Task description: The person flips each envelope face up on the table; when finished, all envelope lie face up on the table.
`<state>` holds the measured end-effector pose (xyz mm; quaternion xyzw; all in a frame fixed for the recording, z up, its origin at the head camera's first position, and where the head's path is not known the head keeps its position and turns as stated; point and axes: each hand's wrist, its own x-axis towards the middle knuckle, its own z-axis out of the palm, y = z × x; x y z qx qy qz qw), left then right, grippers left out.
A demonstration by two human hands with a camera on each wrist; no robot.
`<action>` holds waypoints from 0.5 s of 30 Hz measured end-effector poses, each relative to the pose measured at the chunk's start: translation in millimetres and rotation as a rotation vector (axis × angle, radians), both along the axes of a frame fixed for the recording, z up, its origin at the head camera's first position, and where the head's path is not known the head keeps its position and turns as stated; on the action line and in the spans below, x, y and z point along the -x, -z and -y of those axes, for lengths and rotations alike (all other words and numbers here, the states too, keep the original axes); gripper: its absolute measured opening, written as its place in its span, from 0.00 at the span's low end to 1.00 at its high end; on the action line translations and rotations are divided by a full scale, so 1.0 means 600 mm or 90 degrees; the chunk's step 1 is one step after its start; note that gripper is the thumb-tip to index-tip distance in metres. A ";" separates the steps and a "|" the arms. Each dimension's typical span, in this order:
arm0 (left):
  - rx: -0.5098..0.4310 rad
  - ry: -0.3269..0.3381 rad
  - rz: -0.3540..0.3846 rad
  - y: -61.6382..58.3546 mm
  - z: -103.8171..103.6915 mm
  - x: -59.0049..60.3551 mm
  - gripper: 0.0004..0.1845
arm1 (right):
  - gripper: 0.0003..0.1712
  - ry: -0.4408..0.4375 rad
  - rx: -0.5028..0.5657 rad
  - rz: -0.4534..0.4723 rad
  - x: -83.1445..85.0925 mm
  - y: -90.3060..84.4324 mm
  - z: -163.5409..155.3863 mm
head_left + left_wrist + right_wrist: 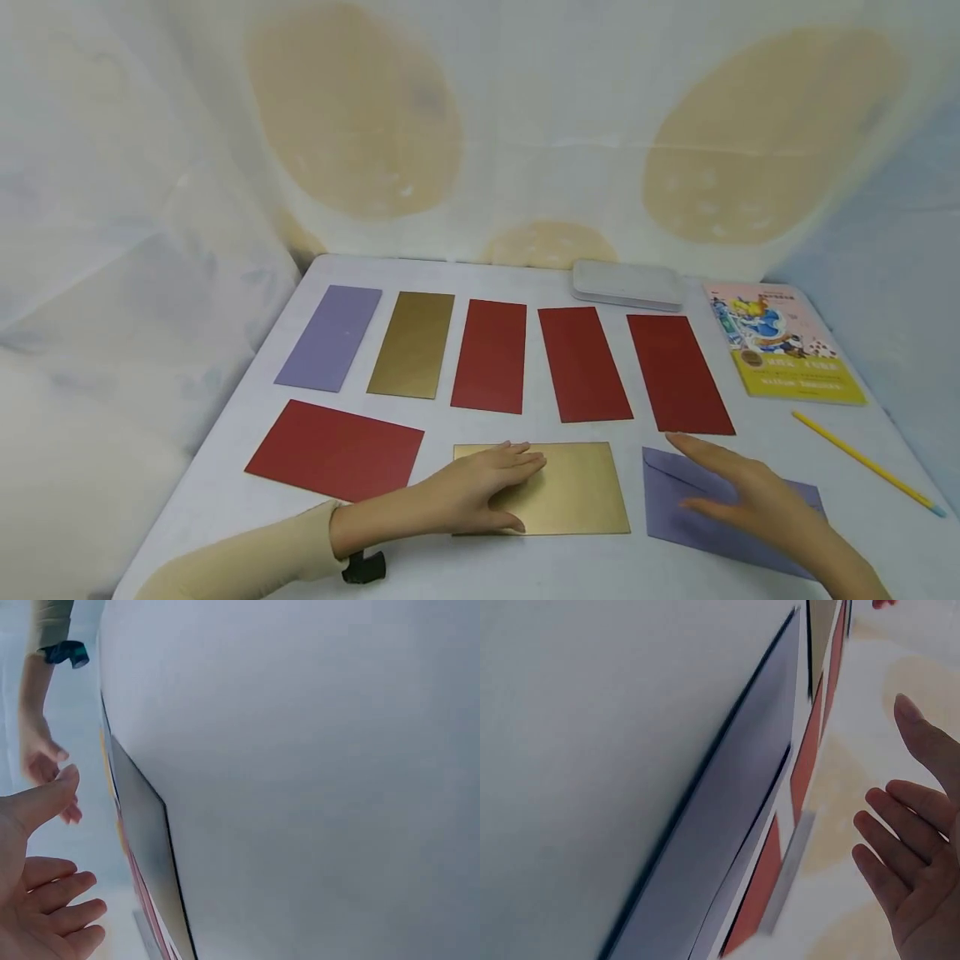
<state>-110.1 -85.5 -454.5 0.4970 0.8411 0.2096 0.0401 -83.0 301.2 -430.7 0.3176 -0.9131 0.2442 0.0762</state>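
My left hand [491, 492] is over the left part of a flat gold envelope [581, 487] at the front of the table, fingers stretched out and thumb spread. In the left wrist view its fingers [64, 889] are extended with nothing between them. To the right, my right hand [765, 500] hovers over a purple envelope [667, 508] whose flap line shows near the top edge. The right wrist view has the right hand [922, 862] loosely spread and holding nothing, beside the purple envelope [727, 795].
A red envelope [337, 450] lies front left. Behind stand in a row a purple [330, 337], a gold [412, 346] and several red envelopes [489, 358]. A pale flat case [627, 285], a picture book [783, 342] and a yellow pencil [862, 458] lie back and right.
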 end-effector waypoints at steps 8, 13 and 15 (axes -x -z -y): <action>0.023 -0.095 0.027 0.007 0.067 -0.024 0.46 | 0.46 -0.077 -0.108 0.060 0.014 0.002 0.069; 0.066 -0.134 0.035 0.010 0.087 -0.035 0.51 | 0.45 -0.124 -0.152 0.059 0.023 0.015 0.095; 0.086 -0.147 0.043 0.010 0.092 -0.037 0.53 | 0.44 -0.122 -0.170 0.083 0.024 0.019 0.101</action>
